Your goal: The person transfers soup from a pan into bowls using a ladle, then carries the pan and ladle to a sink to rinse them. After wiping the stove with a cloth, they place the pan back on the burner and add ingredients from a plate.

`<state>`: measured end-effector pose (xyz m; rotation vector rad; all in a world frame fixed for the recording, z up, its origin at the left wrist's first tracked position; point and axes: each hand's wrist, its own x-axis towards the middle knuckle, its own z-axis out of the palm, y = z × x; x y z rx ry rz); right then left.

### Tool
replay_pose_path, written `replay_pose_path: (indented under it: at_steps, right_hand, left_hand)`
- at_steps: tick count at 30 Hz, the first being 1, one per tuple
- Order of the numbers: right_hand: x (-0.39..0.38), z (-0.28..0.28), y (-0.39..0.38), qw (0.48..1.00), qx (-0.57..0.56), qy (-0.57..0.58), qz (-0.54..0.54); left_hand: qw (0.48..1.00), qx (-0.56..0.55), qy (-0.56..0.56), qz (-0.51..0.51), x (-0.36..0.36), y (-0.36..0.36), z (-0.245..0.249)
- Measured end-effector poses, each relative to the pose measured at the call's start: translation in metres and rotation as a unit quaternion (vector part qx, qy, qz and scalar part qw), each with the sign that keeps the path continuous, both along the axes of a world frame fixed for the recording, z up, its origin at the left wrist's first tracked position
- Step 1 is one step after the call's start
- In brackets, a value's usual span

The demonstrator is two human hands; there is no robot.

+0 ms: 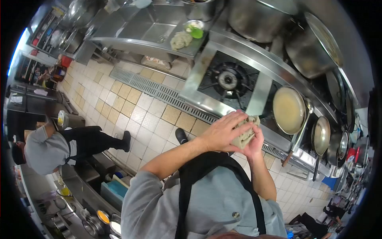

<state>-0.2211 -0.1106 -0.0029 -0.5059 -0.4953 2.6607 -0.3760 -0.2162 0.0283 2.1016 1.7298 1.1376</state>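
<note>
A folded grey-white cloth (244, 136) is held between both of my hands in front of my apron, near the stove's front edge. My left hand (223, 129) lies over it from the left, its fingers bent across the top. Around the right side and underneath curls my right hand (255, 142), partly hidden by the cloth. Just beyond my hands is a gas burner (229, 79) with no pot on it. To the right, a wide pan (288, 110) holds pale cloudy liquid.
Large pots (256, 20) stand behind the stove. A ladle (304, 119) and a smaller pan (321, 135) are at right. Another cloth (181, 40) lies beside the sink (149, 24). A co-worker (55, 149) stands at left. A floor drain grate (159, 92) runs along the stove.
</note>
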Motion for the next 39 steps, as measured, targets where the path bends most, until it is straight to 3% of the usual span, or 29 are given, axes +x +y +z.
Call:
replay_pose_path:
  at_steps: [5, 7, 9, 11, 13, 15, 16, 18, 19, 21, 22, 26, 28, 29, 30, 31, 32, 34, 35, 37, 38, 39]
  right_hand:
    - [-0.120, -0.013, -0.058, 0.995, -0.045, 0.058, 0.064]
    - [-0.158, -0.003, -0.078, 0.988, 0.030, 0.059, 0.138]
    - [-0.181, 0.005, -0.094, 0.984, 0.063, 0.056, 0.159]
    - [-0.198, 0.008, -0.104, 0.979, 0.081, 0.042, 0.184]
    - [-0.212, 0.008, -0.108, 0.983, 0.064, 0.015, 0.169]
    - [-0.225, 0.001, -0.105, 0.984, 0.069, 0.026, 0.160]
    - [-0.236, 0.002, -0.103, 0.987, 0.069, 0.026, 0.146]
    - [-0.259, 0.006, -0.096, 0.978, 0.103, 0.093, 0.157]
    - [-0.267, 0.002, -0.092, 0.980, 0.101, 0.092, 0.143]
    - [-0.281, -0.010, -0.082, 0.988, 0.111, -0.046, 0.102]
    - [-0.287, -0.012, -0.076, 0.995, 0.076, -0.035, 0.061]
    - [-0.310, 0.000, -0.034, 0.992, 0.084, -0.090, -0.002]
    - [-0.306, -0.016, -0.003, 0.997, 0.059, -0.030, 0.048]
    - [-0.310, -0.024, 0.011, 0.994, 0.034, 0.028, 0.098]
    - [-0.322, -0.008, 0.011, 0.998, 0.019, -0.029, 0.046]
    - [-0.332, -0.007, 0.024, 0.993, 0.014, 0.038, 0.111]
    - [-0.347, -0.003, 0.029, 0.993, 0.019, 0.032, 0.116]
    - [-0.374, 0.000, 0.028, 0.992, 0.018, 0.020, 0.124]
    - [-0.387, -0.004, 0.026, 0.986, -0.013, 0.037, 0.161]
    - [-0.416, -0.007, 0.029, 0.978, -0.041, 0.052, 0.198]
    - [-0.429, -0.008, 0.028, 0.976, -0.077, 0.060, 0.193]
    - [-0.443, -0.010, 0.026, 0.974, -0.115, 0.066, 0.186]
  left_hand:
    - [0.990, 0.029, -0.090, 0.108, -0.121, -0.064, -0.002]
    - [0.980, 0.016, -0.164, 0.114, -0.159, -0.079, 0.003]
    - [0.969, 0.049, -0.189, 0.148, -0.184, -0.085, 0.017]
    - [0.923, 0.044, -0.341, 0.176, -0.197, -0.087, 0.027]
    - [0.922, 0.053, -0.356, 0.143, -0.207, -0.082, 0.031]
    - [0.908, -0.025, -0.390, 0.151, -0.217, -0.076, 0.031]
    - [0.910, -0.031, -0.389, 0.138, -0.226, -0.071, 0.030]
    - [0.955, -0.047, -0.162, 0.243, -0.245, -0.061, 0.028]
    - [0.959, -0.053, -0.160, 0.229, -0.250, -0.053, 0.026]
    - [0.955, -0.100, -0.030, 0.277, -0.258, -0.037, 0.014]
    - [0.956, -0.156, -0.030, 0.248, -0.265, -0.031, 0.004]
    - [0.964, -0.150, -0.069, 0.206, -0.288, -0.013, 0.006]
    - [0.968, -0.159, -0.176, 0.085, -0.315, 0.003, 0.019]
    - [0.968, -0.156, -0.174, 0.091, -0.331, 0.014, 0.015]
    - [0.961, -0.080, -0.254, 0.070, -0.349, 0.023, 0.007]
    - [0.943, -0.006, -0.330, 0.049, -0.366, 0.031, 0.004]
    - [0.943, -0.008, -0.327, 0.056, -0.382, 0.040, 0.005]
    - [0.852, 0.000, -0.522, -0.027, -0.404, 0.058, 0.008]
    - [0.850, 0.000, -0.526, -0.022, -0.417, 0.063, 0.004]
    - [0.791, -0.097, -0.572, -0.194, -0.449, 0.078, -0.009]
    - [0.752, -0.112, -0.600, -0.250, -0.462, 0.083, -0.019]
    - [0.747, -0.115, -0.606, -0.250, -0.477, 0.081, -0.024]
